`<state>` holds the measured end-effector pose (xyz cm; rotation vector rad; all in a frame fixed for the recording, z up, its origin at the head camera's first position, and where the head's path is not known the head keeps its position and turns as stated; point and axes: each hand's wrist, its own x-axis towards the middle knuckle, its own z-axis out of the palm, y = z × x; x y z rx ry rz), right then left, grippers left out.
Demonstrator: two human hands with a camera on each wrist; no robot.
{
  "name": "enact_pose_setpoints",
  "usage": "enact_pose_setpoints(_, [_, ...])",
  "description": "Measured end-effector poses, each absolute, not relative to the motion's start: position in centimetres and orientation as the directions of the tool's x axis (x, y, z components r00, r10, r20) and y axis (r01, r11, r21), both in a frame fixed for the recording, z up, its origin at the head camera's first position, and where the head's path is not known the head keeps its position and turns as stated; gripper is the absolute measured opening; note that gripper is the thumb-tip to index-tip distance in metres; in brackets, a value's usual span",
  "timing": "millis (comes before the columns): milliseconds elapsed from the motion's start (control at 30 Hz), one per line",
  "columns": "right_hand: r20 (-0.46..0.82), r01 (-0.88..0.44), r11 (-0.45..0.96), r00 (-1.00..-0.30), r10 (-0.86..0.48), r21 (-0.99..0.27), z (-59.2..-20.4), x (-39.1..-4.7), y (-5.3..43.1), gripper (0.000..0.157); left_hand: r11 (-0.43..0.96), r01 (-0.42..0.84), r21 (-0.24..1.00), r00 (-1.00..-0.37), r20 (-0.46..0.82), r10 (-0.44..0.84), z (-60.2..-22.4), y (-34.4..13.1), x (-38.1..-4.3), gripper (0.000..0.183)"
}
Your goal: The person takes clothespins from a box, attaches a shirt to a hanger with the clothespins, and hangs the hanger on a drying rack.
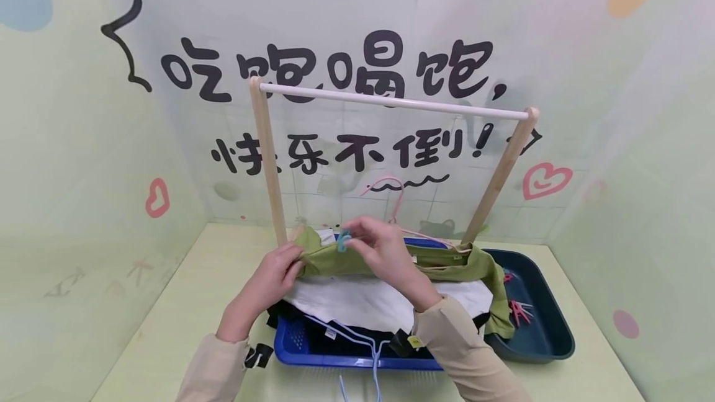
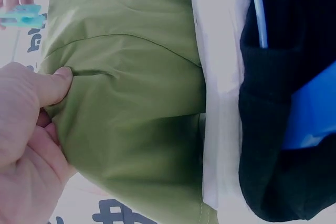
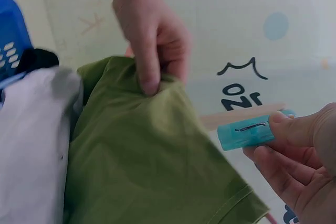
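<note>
My left hand (image 1: 274, 275) pinches the shoulder edge of an olive-green garment (image 1: 335, 262) between thumb and fingers. In the left wrist view, the cloth (image 2: 131, 87) bunches into a small fold under that thumb. My right hand (image 1: 388, 253) holds a teal clothespin (image 1: 343, 241) just above the garment's upper edge. Seen from the right wrist, the clothespin (image 3: 247, 132) sits between thumb and fingers, apart from the green cloth (image 3: 147, 145). A pink hanger (image 1: 396, 200) rises behind the garment, its lower part mostly hidden. White cloth (image 1: 346, 299) lies in front of the green.
A blue basket (image 1: 357, 361) holds dark clothing and a light-blue hanger (image 1: 375, 346). A wooden rack with a white rod (image 1: 391, 101) stands over it. At right, a dark green tray (image 1: 558, 334) contains red and white clothespins (image 1: 519, 313). Black clips (image 1: 259, 355) sit left of the basket.
</note>
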<state>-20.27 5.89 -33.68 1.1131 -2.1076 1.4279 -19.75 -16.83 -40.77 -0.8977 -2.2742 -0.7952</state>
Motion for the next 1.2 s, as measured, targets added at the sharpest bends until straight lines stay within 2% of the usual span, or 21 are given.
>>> enact_pose_setpoints(400, [0.628,-0.782,0.278,-0.617,-0.474,-0.558,-34.2,-20.8,5.6,0.018,0.584,0.753,0.302,-0.593,0.697,0.404,-40.7,-16.7,-19.6,0.019])
enact_pose_setpoints(567, [0.612,-0.775,0.344,-0.63,-0.477,-0.529,-34.4,-20.8,5.8,0.026,0.575,0.759,0.305,-0.59,0.697,0.409,-40.6,-16.6,-19.7,0.021])
enact_pose_setpoints(733, [0.623,-0.778,0.349,-0.628,-0.467,-0.523,-34.5,-20.6,5.9,0.035,0.56,0.766,0.315,-0.584,0.704,0.404,-40.7,-16.6,-19.7,0.021])
enact_pose_setpoints(967, [0.691,-0.815,0.323,-0.579,-0.433,-0.481,-35.2,-19.9,6.3,0.048,0.552,0.77,0.32,-0.579,0.713,0.396,-40.9,-16.6,-19.7,0.023])
enact_pose_setpoints(1200, [0.742,-0.839,0.352,-0.536,-0.402,-0.415,-35.6,-19.1,8.3,0.04,0.54,0.774,0.331,-0.578,0.718,0.388,-40.9,-16.7,-19.6,0.024])
